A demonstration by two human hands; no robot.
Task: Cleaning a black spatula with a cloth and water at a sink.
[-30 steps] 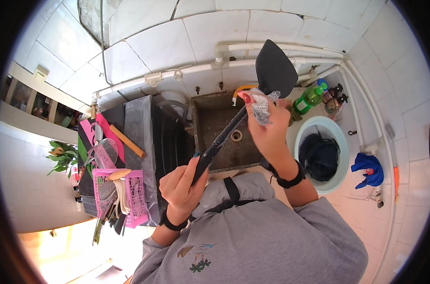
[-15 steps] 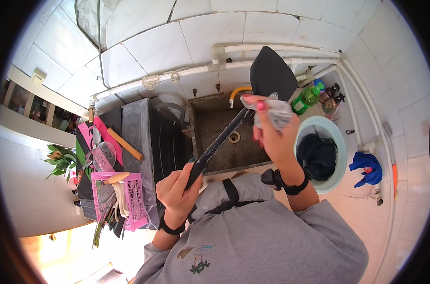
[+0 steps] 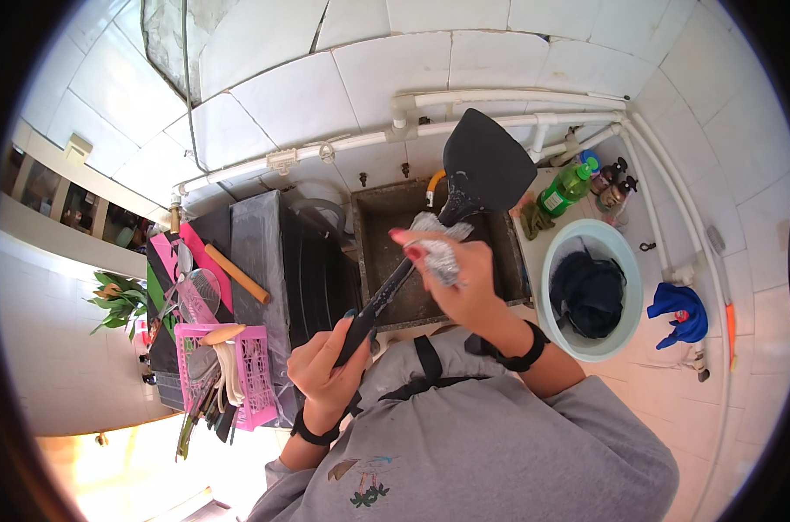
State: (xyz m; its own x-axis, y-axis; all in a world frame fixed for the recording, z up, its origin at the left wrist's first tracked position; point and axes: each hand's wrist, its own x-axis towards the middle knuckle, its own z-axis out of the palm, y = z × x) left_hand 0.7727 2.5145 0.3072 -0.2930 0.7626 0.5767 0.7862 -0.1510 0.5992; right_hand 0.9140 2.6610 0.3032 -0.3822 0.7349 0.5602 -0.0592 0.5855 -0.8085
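Above the sink, a black spatula is held aslant, its blade raised toward the white pipes and its handle slanting back to the left. The handle's near end is gripped in the left hand; just below the blade, a grey cloth is pressed to it by the right hand. White specks are seen along the handle. Part of the sink is hidden behind the spatula and the right hand; near the blade, a yellow hose is seen. To the right, a green bottle is set near dark fabric held in a pale basin. To the left, a wooden stick is laid on the dark desk, near a pink basket filled with utensils. The left fist is held low, near the body; the right forearm is angled inward, with the fingers curled over the cloth.
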